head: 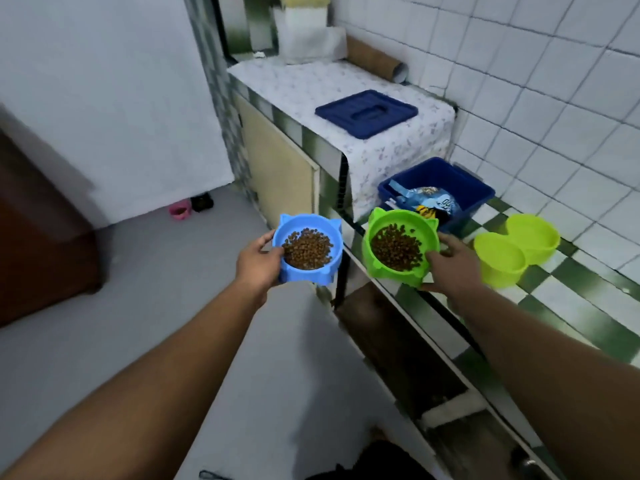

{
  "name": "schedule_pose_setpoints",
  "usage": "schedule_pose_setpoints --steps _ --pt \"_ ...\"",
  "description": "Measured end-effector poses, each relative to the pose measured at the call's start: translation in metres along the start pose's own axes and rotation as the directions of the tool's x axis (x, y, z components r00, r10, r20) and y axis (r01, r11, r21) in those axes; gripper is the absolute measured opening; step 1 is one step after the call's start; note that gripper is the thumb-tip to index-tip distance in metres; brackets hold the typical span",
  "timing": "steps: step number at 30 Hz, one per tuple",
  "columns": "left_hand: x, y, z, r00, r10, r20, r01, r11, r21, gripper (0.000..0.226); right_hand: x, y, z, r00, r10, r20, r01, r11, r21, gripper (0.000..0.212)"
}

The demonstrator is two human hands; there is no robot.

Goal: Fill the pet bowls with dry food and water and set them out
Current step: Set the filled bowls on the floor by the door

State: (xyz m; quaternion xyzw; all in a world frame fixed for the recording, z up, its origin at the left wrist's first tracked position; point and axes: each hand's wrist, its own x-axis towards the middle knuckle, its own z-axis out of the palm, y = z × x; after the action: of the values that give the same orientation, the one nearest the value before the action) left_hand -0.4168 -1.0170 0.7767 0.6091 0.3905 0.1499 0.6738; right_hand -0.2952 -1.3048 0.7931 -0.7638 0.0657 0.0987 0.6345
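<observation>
Left hand (pixel 258 261), right hand (pixel 453 268), bare forearms (pixel 156 375), dark clothing (pixel 384 460) at bottom edge

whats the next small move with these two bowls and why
Probably lower both toward the floor to set them out: the left hand holds the blue bowl and the right hand the green bowl, each already filled with kibble.

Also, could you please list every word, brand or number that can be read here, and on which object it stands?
No text can be read.
food bag in the blue bin: pale print on its light blue side, too blurred to read.
blue bowl, green bowl, blue lid: no writing shows.
</observation>
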Motion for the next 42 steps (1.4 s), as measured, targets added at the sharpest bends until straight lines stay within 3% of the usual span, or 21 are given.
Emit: schedule_pose_setpoints --steps 5,9,17,22,31,42 --pt "0.022 -0.008 -0.086 0.984 -0.044 -0.173 0.027 0.995 -0.099 0.042 0.006 -0.015 0.095 0.982 -0.05 0.182 0.069 0.993 -0.096 0.039" --pt "0.05 -0.009 -0.137 0.954 -0.058 -0.294 0.019 0.991 -0.133 0.036 0.023 -0.027 0.175 0.949 -0.048 0.313 0.074 0.995 -0.071 0.036" --pt "0.144 0.004 -0.19 0.889 -0.087 -0.45 0.003 0.983 -0.184 0.032 0.091 -0.044 0.318 0.887 -0.014 0.461 0.042 0.998 -0.052 0.041" --pt "0.221 0.019 -0.215 0.82 -0.135 -0.556 0.012 0.976 -0.219 0.036 0.144 -0.071 0.408 0.836 0.026 0.549 0.052 0.991 -0.126 0.043" --pt "0.369 0.042 -0.275 0.776 -0.158 -0.611 0.005 0.97 -0.244 0.035 0.222 -0.1 0.58 0.794 0.042 0.607 0.062 0.987 -0.149 0.04" --pt "0.626 0.03 -0.379 0.793 -0.186 -0.58 0.093 0.978 -0.187 0.031 0.336 -0.085 0.832 0.83 0.083 0.551 0.037 0.979 -0.203 0.04"
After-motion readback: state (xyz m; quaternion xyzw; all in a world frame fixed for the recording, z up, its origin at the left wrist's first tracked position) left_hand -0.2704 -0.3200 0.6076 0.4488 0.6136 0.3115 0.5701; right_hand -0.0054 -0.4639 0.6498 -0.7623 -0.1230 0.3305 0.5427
